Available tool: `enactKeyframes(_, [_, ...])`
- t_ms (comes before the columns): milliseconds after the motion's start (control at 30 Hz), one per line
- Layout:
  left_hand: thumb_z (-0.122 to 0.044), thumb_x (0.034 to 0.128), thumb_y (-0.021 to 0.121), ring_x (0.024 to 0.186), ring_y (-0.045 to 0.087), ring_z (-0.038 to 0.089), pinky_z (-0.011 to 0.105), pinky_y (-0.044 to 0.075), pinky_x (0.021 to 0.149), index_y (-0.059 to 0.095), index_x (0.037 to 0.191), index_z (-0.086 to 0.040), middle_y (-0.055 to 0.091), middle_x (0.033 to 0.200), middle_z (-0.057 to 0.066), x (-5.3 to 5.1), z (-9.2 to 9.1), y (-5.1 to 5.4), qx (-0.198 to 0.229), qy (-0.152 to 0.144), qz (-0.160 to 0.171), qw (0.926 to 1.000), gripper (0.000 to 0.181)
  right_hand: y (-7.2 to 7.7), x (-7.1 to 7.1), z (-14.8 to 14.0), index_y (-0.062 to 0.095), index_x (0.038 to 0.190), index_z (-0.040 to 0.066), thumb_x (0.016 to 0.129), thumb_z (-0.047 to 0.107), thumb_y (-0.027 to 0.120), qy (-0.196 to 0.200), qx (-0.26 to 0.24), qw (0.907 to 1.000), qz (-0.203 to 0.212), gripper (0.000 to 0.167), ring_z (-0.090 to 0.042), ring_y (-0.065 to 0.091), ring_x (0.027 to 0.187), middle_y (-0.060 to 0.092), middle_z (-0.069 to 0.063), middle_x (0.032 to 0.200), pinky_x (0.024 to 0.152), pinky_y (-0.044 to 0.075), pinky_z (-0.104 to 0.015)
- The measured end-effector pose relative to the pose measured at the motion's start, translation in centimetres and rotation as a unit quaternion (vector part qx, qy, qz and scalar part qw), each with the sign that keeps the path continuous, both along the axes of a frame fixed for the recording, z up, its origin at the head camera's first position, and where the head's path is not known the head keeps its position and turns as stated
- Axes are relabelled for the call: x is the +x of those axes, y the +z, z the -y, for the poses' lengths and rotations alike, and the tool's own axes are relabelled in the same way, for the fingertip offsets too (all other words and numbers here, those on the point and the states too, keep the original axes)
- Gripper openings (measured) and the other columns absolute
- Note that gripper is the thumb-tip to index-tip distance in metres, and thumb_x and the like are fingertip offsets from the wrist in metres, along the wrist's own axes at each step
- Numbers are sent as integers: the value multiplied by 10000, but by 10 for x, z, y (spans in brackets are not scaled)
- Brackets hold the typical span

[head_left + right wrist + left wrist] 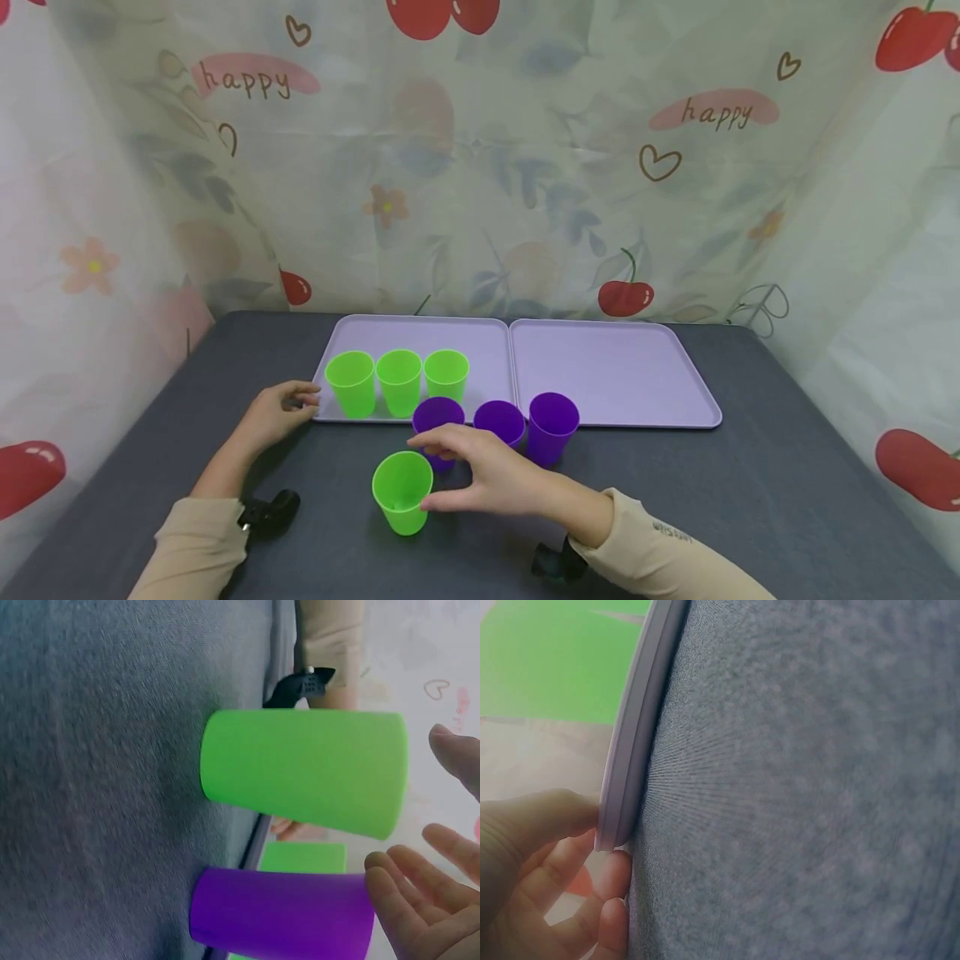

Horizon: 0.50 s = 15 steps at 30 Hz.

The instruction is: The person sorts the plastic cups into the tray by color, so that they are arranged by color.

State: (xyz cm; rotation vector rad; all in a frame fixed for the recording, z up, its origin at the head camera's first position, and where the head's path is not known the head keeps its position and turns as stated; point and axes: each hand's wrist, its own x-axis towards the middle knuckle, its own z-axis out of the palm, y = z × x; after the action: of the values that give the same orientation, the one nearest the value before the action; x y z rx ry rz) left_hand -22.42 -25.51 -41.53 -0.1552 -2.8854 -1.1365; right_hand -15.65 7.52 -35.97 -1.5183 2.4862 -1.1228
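Note:
My left hand [276,415] is at the near left corner of the left lavender tray [483,354]. In the left wrist view its thumb and curled fingers pinch the tray rim [626,742]. Above a lone green cup [405,512] on the table, my right hand [501,473] hovers with thumb and fingers spread, gripping nothing. In the right wrist view this green cup [304,769] stands apart from the thumb, and a purple cup [281,911] is close to the fingertips. Three green cups [400,387] stand upright in a row in the left tray.
A second lavender tray [607,375] adjoins the first on the right. Three purple cups stand in front of the trays: one left [438,412], partly behind the right hand, one middle [500,422], one right [553,429]. A printed curtain [480,208] hangs behind the dark table [675,500].

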Motion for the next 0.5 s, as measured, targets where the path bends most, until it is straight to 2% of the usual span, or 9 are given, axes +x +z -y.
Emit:
enactKeyframes(133, [-75, 857, 617, 873, 636, 321, 300, 466, 674, 584, 1158, 58, 661, 1025, 238, 0, 0, 1, 3, -6, -16, 10000, 331, -3, 3, 4, 533, 1264, 61, 759, 251, 771, -166, 135, 9998, -24, 590, -124, 601, 1063, 614, -54, 1219, 918, 465, -190])
enactKeyframes(300, [-71, 855, 615, 870, 637, 321, 297, 465, 673, 584, 1155, 60, 661, 1023, 241, 0, 0, 1, 15, -30, -26, 10000, 329, -6, 6, 8, 519, 1284, 79, 741, 257, 786, -303, 147, 9991, 272, 631, -118, 592, 1104, 607, -40, 1239, 932, 470, -213])
enactKeyframes(500, [-73, 857, 613, 871, 637, 322, 296, 465, 669, 581, 1159, 62, 657, 1027, 244, 0, 0, 1, 31, -23, 31, 10000, 333, -10, 7, 11, 515, 1283, 53, 723, 230, 800, -313, 8, 9985, 449, 653, -125, 622, 1065, 613, -51, 1224, 910, 476, -187])
